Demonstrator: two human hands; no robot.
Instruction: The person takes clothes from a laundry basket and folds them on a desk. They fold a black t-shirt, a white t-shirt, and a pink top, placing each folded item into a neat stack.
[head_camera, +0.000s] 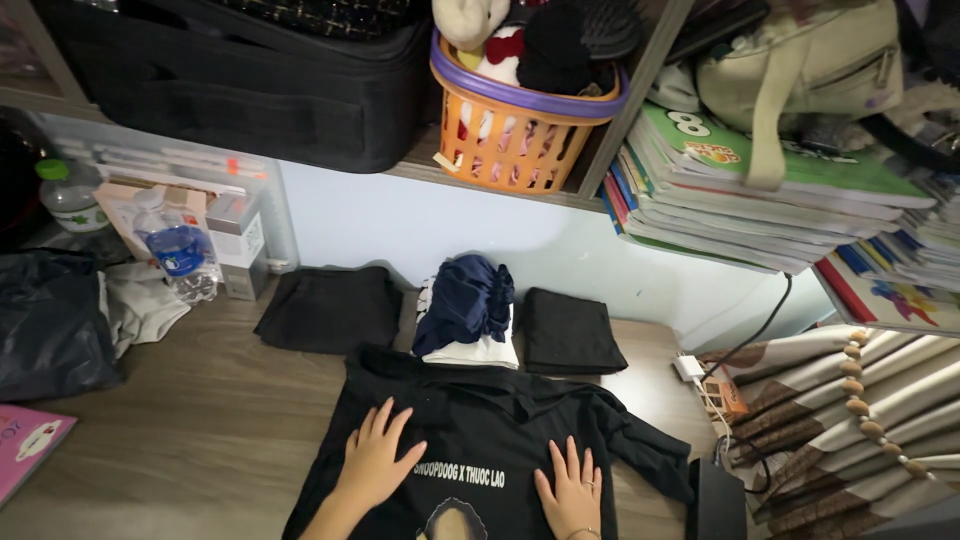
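A black T-shirt (500, 425) with a pale print on its chest lies spread flat on the wooden table (210, 420). My left hand (378, 462) rests palm down on the shirt's left side, fingers apart. On the shirt's right side my right hand (570, 490) lies flat in the same way, with a ring on one finger. Neither hand holds anything. Beyond the shirt's collar sit a folded black garment (330, 308), a navy and white pile of clothes (468, 315) and another folded black garment (570, 332).
A black plastic bag (50, 320), a water bottle (180, 255) and small boxes stand at the left. A pink book (25, 445) lies at the near left edge. Above are a shelf with an orange basket (520, 135), stacked books (740, 195) and a dark case (240, 80). Cables and a bead string lie to the right.
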